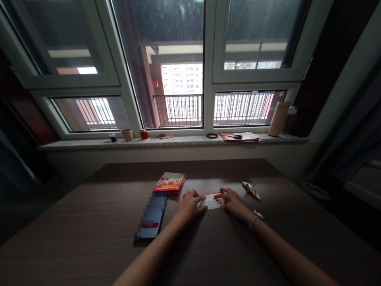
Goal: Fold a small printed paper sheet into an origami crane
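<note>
Left hand [188, 204], right hand [233, 203]: fingers gripped opposite ends of rectangular white-and-red paper-looking slip [210, 201], inward from brown wood-grain counter's [89, 214] far edge. Seemed light, creasable; short ends suited hold.

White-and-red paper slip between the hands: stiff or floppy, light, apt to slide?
Probably light: the paper slip shows hardly any thickness. Likely floppy rather than stiff for the same reason, though the left hand and right hand at its ends could mask any sag. Might slide if pushed, since the tabletop looks smooth.
</note>
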The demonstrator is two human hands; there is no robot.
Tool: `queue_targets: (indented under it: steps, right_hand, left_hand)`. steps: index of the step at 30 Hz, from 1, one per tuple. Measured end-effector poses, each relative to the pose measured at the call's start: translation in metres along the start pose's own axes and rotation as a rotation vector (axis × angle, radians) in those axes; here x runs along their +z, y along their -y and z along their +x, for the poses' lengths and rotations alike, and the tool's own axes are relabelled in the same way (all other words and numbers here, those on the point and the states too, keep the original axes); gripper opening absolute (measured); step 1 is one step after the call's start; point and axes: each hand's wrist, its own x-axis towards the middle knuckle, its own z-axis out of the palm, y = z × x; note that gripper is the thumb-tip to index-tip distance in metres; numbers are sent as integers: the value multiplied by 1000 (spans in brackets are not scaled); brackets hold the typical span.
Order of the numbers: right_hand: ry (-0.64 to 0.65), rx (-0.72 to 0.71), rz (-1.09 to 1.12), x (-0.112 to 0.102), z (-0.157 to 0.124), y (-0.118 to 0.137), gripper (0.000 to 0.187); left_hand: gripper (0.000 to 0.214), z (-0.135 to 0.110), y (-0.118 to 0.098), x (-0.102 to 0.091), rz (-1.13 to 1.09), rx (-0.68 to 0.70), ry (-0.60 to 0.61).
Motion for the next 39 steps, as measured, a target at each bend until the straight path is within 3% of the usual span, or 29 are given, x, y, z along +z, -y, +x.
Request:
queue_targets:
  steps: [9,21,28,32,39]
  right_hand:
    - [-52,-75,17,3,4,-18,49]
    - [-111,-43,36,3,-4,-12,50]
    - [-211,-120,56,6,-8,-2,32]
    - [-256,-160,-34,5,-12,13,19]
    - [-297,-73,-213,7,-10,18,25]
  left_hand:
    - [41,-1,0,-1,-22,-1,2]
    - [39,-2,-5,0,-24,6,-28]
    - [37,-6,-14,2,-13,-37,-68]
    - [35,-8,-17,2,-15,-59,-78]
    - [22,-6,-15,-1,-128,-46,-40]
